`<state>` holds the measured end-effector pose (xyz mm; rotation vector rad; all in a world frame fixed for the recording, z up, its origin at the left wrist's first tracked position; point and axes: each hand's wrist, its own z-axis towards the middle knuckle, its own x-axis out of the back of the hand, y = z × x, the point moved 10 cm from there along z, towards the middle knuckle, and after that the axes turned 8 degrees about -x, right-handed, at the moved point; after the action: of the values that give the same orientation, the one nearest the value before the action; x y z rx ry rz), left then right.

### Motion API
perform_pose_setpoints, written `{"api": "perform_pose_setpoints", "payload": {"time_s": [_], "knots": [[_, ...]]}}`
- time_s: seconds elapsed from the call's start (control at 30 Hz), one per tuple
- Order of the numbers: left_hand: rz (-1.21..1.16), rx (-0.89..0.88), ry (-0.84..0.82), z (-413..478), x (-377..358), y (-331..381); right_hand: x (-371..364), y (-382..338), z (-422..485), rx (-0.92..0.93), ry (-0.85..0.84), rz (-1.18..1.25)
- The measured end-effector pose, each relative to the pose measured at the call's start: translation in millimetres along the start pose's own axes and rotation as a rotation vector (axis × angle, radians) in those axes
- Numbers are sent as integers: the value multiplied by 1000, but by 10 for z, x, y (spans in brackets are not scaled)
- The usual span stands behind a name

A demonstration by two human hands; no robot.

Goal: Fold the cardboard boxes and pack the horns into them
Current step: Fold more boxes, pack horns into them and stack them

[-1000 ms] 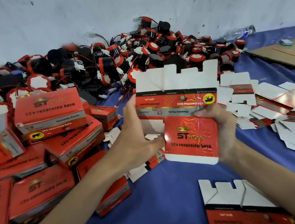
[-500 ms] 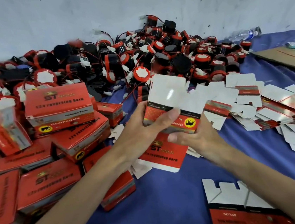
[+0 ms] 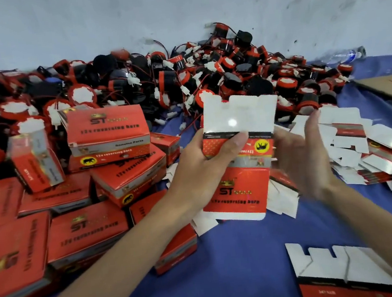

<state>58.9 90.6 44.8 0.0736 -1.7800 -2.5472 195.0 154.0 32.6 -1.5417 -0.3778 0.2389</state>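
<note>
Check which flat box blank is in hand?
The red-and-white unfolded cardboard blank gripped by the left hand; the other blanks lie on the blue cloth.

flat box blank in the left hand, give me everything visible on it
The box blank is glossy printed card, still unfolded and held roughly upright above the blue cloth. Its upper part shows white notched flaps, below them a red band with a yellow animal logo, then a red panel printed "ST" over smaller print, with a white bottom edge. The left hand grips its left side, thumb across the front. The right hand, blurred, is beside its right edge; contact unclear.
</note>
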Motion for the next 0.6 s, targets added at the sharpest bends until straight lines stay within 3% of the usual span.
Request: {"api": "perform_pose_setpoints", "payload": {"time_s": [0.1,0.3,0.47,0.6], "knots": [[-51,2,86,8,86,7,116,-314,98,84,80,50],[-52,-33,60,3,47,34,-336,-455,-141,318,-29,41],[90,-143,77,1,92,134,-420,-140,-254,171,-91,451],[51,-128,48,15,62,109,-306,-104,-248,203,9,456]]}}
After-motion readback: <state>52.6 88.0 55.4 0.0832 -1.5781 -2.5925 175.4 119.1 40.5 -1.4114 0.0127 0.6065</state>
